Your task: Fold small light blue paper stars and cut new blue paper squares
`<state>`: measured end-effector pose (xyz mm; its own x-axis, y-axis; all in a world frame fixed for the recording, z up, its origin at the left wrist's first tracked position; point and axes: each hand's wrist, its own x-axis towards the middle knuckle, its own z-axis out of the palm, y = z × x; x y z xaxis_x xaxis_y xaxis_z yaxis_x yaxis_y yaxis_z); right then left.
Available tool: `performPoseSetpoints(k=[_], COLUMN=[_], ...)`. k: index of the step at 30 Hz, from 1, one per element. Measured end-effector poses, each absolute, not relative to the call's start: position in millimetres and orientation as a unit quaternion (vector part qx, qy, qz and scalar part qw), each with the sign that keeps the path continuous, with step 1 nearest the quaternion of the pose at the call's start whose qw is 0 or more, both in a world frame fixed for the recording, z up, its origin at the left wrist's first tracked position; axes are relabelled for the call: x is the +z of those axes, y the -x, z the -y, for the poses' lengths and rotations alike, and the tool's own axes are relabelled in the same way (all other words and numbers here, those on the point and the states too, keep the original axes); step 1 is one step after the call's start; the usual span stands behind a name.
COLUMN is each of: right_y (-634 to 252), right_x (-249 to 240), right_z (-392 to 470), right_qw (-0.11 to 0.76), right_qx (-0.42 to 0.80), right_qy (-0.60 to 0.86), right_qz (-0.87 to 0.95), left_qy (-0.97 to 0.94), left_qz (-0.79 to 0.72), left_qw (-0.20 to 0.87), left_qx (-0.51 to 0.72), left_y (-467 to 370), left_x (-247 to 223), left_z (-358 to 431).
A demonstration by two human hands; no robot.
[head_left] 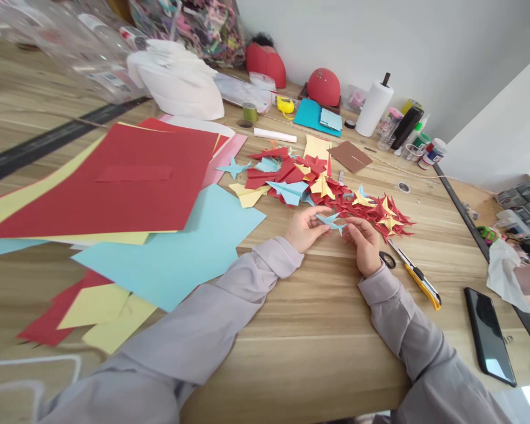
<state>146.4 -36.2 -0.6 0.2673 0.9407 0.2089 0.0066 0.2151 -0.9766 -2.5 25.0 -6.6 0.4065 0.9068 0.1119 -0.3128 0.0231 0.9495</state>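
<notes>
A small light-blue folded paper piece with pointed tips (330,220) is held between my two hands, just above the wooden table. My left hand (306,228) pinches its left side between thumb and fingers. From the other side, my right hand (361,240) grips its right tip. Right behind my hands lies a heap of folded paper pieces (291,171), mostly red with some yellow and blue ones. Yellow star-like pieces (389,223) rest on the red ones at the heap's right end. A yellow utility knife (419,280) and a black scissor handle (387,259) lie beside my right hand.
Large red (150,200), blue (168,265) and yellow paper sheets are stacked at left. A phone (490,335) lies at right. Along the back stand a white tissue pack (176,82), a yellow tape measure (285,105), a white roll (374,107) and several bottles (431,154).
</notes>
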Motion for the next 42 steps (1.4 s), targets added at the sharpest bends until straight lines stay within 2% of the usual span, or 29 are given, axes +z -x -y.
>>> performPoseSetpoints(k=[3, 7, 16, 42], right_y=[-143.3, -143.2, -145.8, -146.7], right_x=[1.1, -1.5, -4.3, -4.4], right_z=[37.6, 38.0, 35.9, 34.9], right_qw=[0.629, 0.589, 0.515, 0.545], right_qx=[0.324, 0.273, 0.251, 0.308], right_qy=[0.495, 0.515, 0.561, 0.549], right_qz=[0.505, 0.56, 0.598, 0.553], left_qy=[-0.518, -0.508, -0.534, -0.524], left_qz=[-0.299, -0.301, -0.295, -0.278], left_qw=[0.652, 0.658, 0.637, 0.647], left_qx=[0.467, 0.468, 0.471, 0.479], left_y=[1.7, 1.3, 2.1, 2.1], left_x=[-7.2, -6.3, -5.0, -3.2], left_z=[-25.3, -24.8, -23.7, -22.6])
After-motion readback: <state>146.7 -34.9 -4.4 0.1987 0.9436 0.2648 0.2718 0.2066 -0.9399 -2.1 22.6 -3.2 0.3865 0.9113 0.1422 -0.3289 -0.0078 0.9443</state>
